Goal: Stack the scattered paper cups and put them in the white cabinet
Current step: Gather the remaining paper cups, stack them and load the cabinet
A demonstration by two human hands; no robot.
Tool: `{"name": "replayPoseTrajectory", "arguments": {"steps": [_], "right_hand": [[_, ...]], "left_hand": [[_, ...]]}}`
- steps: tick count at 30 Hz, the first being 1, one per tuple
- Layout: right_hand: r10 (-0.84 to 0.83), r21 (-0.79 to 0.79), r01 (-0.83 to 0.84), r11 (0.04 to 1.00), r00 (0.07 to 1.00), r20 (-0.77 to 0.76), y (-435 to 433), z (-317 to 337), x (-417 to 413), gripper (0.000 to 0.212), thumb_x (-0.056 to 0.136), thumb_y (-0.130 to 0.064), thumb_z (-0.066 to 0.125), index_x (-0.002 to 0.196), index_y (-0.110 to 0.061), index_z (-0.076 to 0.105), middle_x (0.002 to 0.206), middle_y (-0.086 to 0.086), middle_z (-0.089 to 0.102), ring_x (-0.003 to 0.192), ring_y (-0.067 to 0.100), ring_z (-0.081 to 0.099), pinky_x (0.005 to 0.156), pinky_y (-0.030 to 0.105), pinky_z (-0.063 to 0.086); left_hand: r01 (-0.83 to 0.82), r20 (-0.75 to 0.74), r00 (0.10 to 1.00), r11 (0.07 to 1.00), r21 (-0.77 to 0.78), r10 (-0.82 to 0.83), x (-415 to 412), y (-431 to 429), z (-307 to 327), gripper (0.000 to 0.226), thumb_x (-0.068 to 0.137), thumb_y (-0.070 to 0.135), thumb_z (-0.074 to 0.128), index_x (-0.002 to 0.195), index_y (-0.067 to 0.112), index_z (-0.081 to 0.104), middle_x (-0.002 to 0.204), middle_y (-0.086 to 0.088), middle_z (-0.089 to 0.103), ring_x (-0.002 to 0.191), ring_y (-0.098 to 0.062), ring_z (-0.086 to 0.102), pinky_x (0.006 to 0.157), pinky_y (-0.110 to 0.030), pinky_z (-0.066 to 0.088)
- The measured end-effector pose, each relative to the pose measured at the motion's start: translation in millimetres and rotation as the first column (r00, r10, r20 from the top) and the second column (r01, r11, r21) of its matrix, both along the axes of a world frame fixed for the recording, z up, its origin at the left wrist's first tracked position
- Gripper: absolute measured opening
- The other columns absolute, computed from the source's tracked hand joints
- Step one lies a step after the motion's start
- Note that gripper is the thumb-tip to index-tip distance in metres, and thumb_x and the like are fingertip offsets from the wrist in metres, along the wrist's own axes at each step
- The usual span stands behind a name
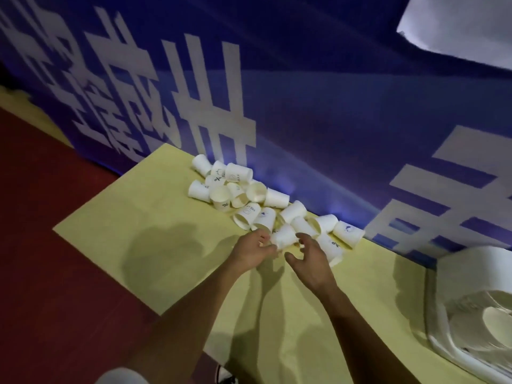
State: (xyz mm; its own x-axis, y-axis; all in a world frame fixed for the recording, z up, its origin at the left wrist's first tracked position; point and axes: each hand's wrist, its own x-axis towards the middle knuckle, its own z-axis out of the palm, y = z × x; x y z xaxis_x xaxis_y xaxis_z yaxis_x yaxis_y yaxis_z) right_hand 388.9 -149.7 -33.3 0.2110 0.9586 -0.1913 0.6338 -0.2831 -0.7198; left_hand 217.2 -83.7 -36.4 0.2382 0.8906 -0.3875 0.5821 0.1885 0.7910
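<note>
1. A dark red floor (41, 217) fills the left side, beside the bench's left edge.
2. The bench (138, 217) wears a pale yellow cloth and runs along a blue banner with large white characters (304, 120).
3. Scattered white paper cups (238, 174), some printed with small dark marks, lie tipped on their sides in a loose heap against the foot of the banner, from mid-bench toward the right.
4. The bare left grip (253, 252) reaches in at the near edge of the heap. Its curled fingertips pinch the end of a plain white paper cup (285, 235) lying sideways.
5. The bare right grip (310, 261) hovers just right of that cup, released, with its fingers loosely spread and its thumb out. Motion blur hides whether it touches the cup.
6. At the far right a white cabinet with rounded corners (465, 267) rests on the bench, well apart from the heap. Nested stacks of white cups (496, 320) lie inside it, blurred.
</note>
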Motion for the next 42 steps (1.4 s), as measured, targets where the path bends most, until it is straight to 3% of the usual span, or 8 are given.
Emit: {"name": "replayPoseTrajectory", "arguments": {"steps": [5, 9, 16, 19, 23, 32, 37, 42], "right_hand": [[0.152, -0.024, -0.151, 0.988, 0.988, 0.013, 59.3, 1.2, -57.5, 0.068, 0.088, -0.033, 0.071, 0.147, -0.016, 0.042, 0.141, 0.010, 0.053, 0.126, 0.025, 0.053, 0.099, 0.036, 0.046], [0.202, -0.049, -0.198, 0.979, 0.976, 0.087, 110.3, -5.9, -91.4, 0.068, 0.088, -0.034, 0.069, 0.147, -0.017, 0.041, 0.140, 0.009, 0.052, 0.127, 0.026, 0.051, 0.100, 0.040, 0.047], [0.149, -0.064, -0.136, 0.989, 0.941, 0.304, 216.3, -20.0, -137.3, 0.060, 0.090, -0.031, 0.068, 0.143, -0.014, 0.047, 0.133, 0.013, 0.056, 0.122, 0.032, 0.052, 0.101, 0.040, 0.045], [0.164, -0.076, -0.146, 0.986, 0.845, 0.509, 257.3, -25.6, -146.6, 0.055, 0.093, -0.029, 0.061, 0.143, -0.012, 0.044, 0.138, 0.013, 0.053, 0.124, 0.033, 0.049, 0.105, 0.042, 0.039], [0.209, -0.082, -0.214, 0.973, 0.680, 0.703, 302.8, -35.8, -149.2, 0.056, 0.090, -0.021, 0.057, 0.143, -0.013, 0.040, 0.143, 0.008, 0.047, 0.127, 0.029, 0.044, 0.102, 0.040, 0.034], [0.183, -0.128, -0.132, 0.983, 0.643, 0.743, 330.5, -56.9, -145.2, 0.046, 0.098, -0.021, 0.051, 0.142, -0.014, 0.040, 0.132, 0.010, 0.053, 0.118, 0.031, 0.050, 0.100, 0.042, 0.037], [0.147, -0.070, -0.140, 0.988, 0.669, 0.729, 317.2, -46.8, -145.3, 0.051, 0.096, -0.026, 0.056, 0.144, -0.016, 0.041, 0.133, 0.008, 0.055, 0.118, 0.030, 0.050, 0.101, 0.041, 0.038], [0.081, 0.022, -0.129, 0.991, 0.737, 0.671, 281.8, -28.0, -140.4, 0.056, 0.095, -0.035, 0.062, 0.145, -0.015, 0.044, 0.135, 0.007, 0.057, 0.119, 0.031, 0.053, 0.100, 0.041, 0.037]], "left_hand": [[-0.177, -0.066, 0.982, 0.984, 0.023, 0.178, -75.7, 29.4, -1.0, 0.037, 0.082, 0.028, 0.078, 0.113, 0.012, 0.066, 0.113, -0.004, 0.065, 0.102, -0.018, 0.062, 0.092, -0.028, 0.048], [-0.266, -0.105, 0.958, 0.964, 0.006, 0.265, -124.0, 82.0, -13.7, 0.035, 0.084, 0.031, 0.077, 0.111, 0.012, 0.066, 0.111, -0.005, 0.066, 0.104, -0.020, 0.063, 0.088, -0.024, 0.044], [-0.291, -0.195, 0.942, 0.954, -0.077, 0.272, -170.5, 182.3, -60.7, 0.049, 0.085, 0.045, 0.071, 0.120, 0.011, 0.061, 0.116, -0.007, 0.066, 0.109, -0.025, 0.062, 0.092, -0.029, 0.046], [-0.332, -0.218, 0.927, 0.938, -0.103, 0.304, -180.0, 214.3, -77.4, 0.063, 0.085, 0.044, 0.070, 0.129, 0.005, 0.048, 0.123, -0.013, 0.064, 0.115, -0.032, 0.060, 0.098, -0.037, 0.047], [-0.399, -0.192, 0.911, 0.899, -0.181, 0.366, -181.8, 246.2, -96.3, 0.081, 0.081, 0.048, 0.072, 0.132, 0.003, 0.028, 0.126, -0.018, 0.060, 0.111, -0.036, 0.060, 0.084, -0.034, 0.047], [-0.489, -0.112, 0.870, 0.812, -0.320, 0.480, -175.4, 281.4, -124.6, 0.111, 0.077, 0.063, 0.072, 0.149, -0.001, 0.018, 0.140, -0.020, 0.052, 0.118, -0.038, 0.058, 0.095, -0.047, 0.053], [-0.522, -0.092, 0.849, 0.798, -0.301, 0.520, -178.4, 281.4, -123.1, 0.087, 0.079, 0.054, 0.074, 0.136, 0.000, 0.037, 0.134, -0.020, 0.055, 0.114, -0.038, 0.059, 0.094, -0.046, 0.053], [-0.552, -0.103, 0.834, 0.814, -0.178, 0.543, -185.6, 264.5, -100.1, 0.078, 0.080, 0.046, 0.076, 0.129, -0.001, 0.039, 0.132, -0.024, 0.053, 0.112, -0.043, 0.058, 0.091, -0.044, 0.051]]}}
